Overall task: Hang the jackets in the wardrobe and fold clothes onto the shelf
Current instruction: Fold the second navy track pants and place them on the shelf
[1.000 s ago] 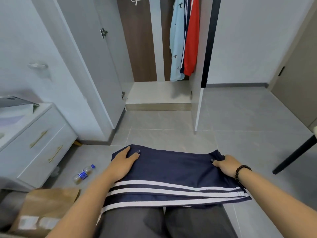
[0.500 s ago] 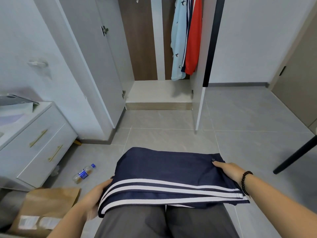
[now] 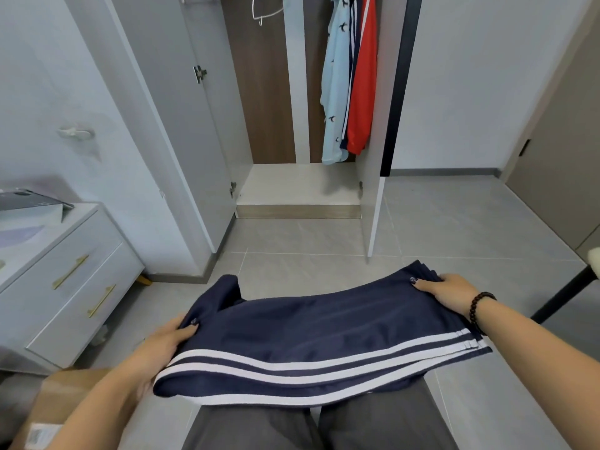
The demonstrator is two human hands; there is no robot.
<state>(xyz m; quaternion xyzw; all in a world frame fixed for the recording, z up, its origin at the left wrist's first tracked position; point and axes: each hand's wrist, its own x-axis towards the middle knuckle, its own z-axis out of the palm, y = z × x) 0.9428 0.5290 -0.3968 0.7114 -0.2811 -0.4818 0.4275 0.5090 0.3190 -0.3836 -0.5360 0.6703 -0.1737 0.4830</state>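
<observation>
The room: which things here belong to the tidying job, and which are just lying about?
Job: navy garment, held by left hand and right hand; wardrobe; hung jackets; hanger.
Lying about: drawers; cardboard box; bracelet.

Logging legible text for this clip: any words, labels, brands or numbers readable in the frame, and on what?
None can be read.
Brown parcel at lower left: its white label carries print, too blurred to read.
Box on the drawer unit: no legible marking.
Navy striped garment on the lap: white stripes only, no logo shows.
Hanging clothes in the wardrobe: a small pattern, no text.
</observation>
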